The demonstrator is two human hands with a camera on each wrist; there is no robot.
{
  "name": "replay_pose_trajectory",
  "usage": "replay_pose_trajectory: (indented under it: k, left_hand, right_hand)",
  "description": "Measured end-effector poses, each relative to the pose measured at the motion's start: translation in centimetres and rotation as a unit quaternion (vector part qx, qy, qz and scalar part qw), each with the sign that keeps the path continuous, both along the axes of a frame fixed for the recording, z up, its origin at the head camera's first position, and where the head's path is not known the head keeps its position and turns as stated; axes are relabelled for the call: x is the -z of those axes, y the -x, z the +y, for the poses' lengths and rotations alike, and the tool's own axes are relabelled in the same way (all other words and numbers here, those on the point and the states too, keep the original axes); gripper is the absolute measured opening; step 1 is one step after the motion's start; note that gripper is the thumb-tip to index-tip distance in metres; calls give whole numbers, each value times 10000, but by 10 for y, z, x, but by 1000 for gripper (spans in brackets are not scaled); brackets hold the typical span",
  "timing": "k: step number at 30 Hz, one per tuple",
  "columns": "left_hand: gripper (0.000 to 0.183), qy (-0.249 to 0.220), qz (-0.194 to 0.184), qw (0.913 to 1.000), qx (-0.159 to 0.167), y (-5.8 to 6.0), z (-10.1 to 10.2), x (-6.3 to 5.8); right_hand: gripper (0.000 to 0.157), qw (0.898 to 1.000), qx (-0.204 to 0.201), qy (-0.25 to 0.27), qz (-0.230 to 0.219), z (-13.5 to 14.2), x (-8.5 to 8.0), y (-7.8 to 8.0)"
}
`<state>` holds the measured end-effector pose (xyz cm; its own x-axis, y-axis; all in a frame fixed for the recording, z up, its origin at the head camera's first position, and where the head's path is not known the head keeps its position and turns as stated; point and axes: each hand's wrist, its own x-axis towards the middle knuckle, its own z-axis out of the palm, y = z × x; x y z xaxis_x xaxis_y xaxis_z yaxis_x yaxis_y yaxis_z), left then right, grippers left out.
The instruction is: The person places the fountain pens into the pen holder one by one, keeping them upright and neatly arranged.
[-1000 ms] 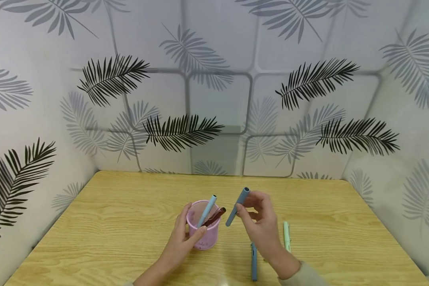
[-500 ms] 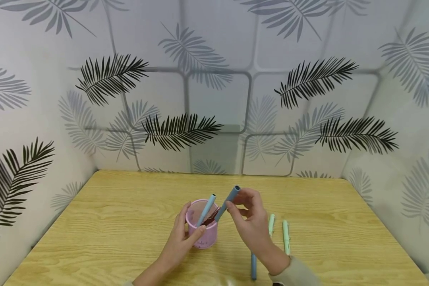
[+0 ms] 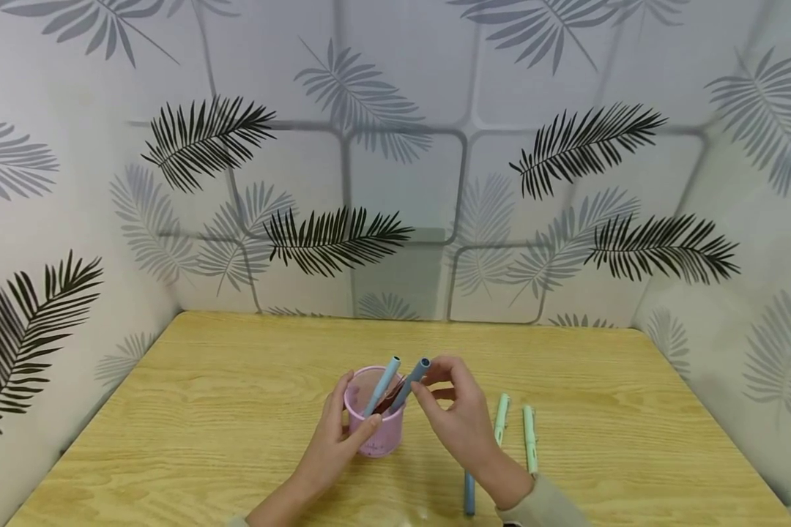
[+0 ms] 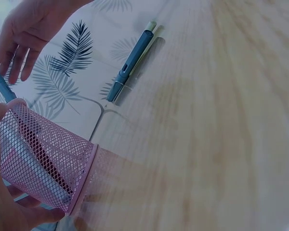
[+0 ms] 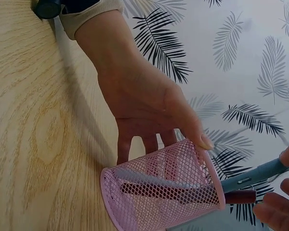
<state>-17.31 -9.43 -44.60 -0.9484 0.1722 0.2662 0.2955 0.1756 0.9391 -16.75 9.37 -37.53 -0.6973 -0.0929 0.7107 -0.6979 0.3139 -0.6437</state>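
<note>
A pink mesh pen cup (image 3: 377, 441) stands on the table, and my left hand (image 3: 326, 446) grips it around the side with the thumb near the rim. My right hand (image 3: 460, 421) pinches a dark blue pen (image 3: 418, 375) near its upper end. The lower part of that pen is inside the cup, tilted toward the right over the rim. A light blue pen (image 3: 384, 384) leans in the cup, its top sticking out. Beside it is a dark red pen (image 5: 242, 196), partly seen through the mesh in the right wrist view.
Another dark blue pen (image 3: 469, 499) lies on the wooden table (image 3: 224, 410), partly hidden under my right wrist. Two light green pens (image 3: 502, 419) lie to the right of it. A leaf-patterned wall (image 3: 395, 183) rises behind the table and at both sides.
My right hand has moved left and down, bringing the dark blue pen from beside the cup into it. My left hand has kept its grip on the cup.
</note>
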Motion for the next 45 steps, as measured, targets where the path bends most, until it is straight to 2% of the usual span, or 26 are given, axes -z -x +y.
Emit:
replay_pose_trajectory:
  k: [4,10,12,14,30,33,39,45]
  left_hand:
    - [72,2,62,10000,14,-8,3,-15]
    - [72,46,122,9999,-19,-7,3,-11]
    - [71,26,123,9999,-7,-9,3,-15]
    - [71,-4,168,9999,-3,-9,3,-14]
    - [72,108,65,9999,-31,-8,2,-16]
    - [71,113,87,9999,-43,-6,2,-12]
    - [72,138,107,9998,-125,6,0,11]
    - [72,19,164,9998,-72,9,-2,18]
  right_hand:
    - [26,9996,173,-222,-62,6,17,10]
    - [21,9991,191,-340,-194,10,20,10]
    - [21,9988,179,-364,-266,11,21,10]
    - [19,9986,175,-382,-311,14,28,15]
    - [18,9961,247,-456,-709,22,28,13]
    - [18,9957,300,-463,-740,25,29,12]
    - [17,9943,408,-519,-833,31,32,12]
    - [18,9941,452,-583,-802,37,35,13]
